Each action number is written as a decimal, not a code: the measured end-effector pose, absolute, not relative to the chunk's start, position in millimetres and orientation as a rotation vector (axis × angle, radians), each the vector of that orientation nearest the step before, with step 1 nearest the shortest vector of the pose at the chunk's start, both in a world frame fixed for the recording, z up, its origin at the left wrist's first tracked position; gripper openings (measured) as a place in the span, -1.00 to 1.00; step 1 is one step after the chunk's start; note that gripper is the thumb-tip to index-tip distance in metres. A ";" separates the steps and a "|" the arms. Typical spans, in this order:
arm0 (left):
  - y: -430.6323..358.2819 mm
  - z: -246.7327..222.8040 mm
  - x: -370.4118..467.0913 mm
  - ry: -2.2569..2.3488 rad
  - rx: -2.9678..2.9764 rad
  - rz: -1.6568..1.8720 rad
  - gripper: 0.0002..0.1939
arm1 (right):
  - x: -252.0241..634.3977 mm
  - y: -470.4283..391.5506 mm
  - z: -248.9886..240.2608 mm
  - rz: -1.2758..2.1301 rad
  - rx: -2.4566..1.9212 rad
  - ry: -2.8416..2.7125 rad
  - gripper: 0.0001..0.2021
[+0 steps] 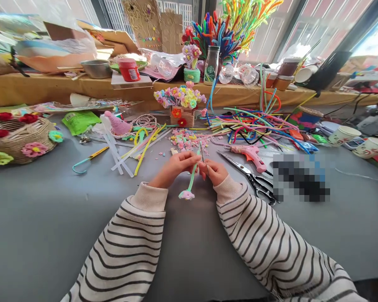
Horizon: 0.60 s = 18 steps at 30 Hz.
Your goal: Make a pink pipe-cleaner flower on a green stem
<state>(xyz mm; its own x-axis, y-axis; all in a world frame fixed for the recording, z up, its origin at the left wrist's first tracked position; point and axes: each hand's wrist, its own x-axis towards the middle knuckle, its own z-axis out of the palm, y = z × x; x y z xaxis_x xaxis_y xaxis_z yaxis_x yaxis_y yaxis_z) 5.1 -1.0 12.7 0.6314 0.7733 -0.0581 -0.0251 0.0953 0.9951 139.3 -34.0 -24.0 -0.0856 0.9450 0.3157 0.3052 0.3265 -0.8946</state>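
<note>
My left hand [176,167] pinches the light green stem of a pipe-cleaner flower [192,180]. Its pink and white head hangs down toward me, below my fingers. In my right hand [216,172] is a small pair of scissors [202,153], blades pointing up and away, close beside the stem's upper end. Whether the blades touch the stem I cannot tell. Just beyond both hands lies a scatter of pink and yellow fuzzy clippings [189,140]. Large black-handled scissors [250,172] rest to the right of my right hand.
Behind the clippings stands a small woven box of flowers [182,116]. Loose pipe cleaners [248,123] and a pink glue gun [250,156] lie at right. Clear glue sticks [113,151] and a decorated basket [19,138] are at left. A cluttered ledge [138,90] runs along the back.
</note>
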 end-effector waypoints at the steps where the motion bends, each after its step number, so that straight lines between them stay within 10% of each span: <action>1: 0.0 11.6 5.3 0.706 1.375 0.681 -0.83 | 139.2 -34.0 -24.2 0.807 -1.184 -1.604 -0.53; 18: 0.7 11.7 -1.1 0.776 1.300 0.643 -0.82 | 137.1 -34.0 -29.8 0.760 -1.192 -1.668 -0.56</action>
<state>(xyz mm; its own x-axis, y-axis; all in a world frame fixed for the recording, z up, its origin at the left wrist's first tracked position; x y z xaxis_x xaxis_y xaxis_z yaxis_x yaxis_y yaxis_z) -1.1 0.7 11.7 0.5969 0.7903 -0.1382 0.0106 0.1645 0.9863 137.1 -34.0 -29.8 -0.1084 0.9398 0.3240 0.3721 0.3406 -0.8634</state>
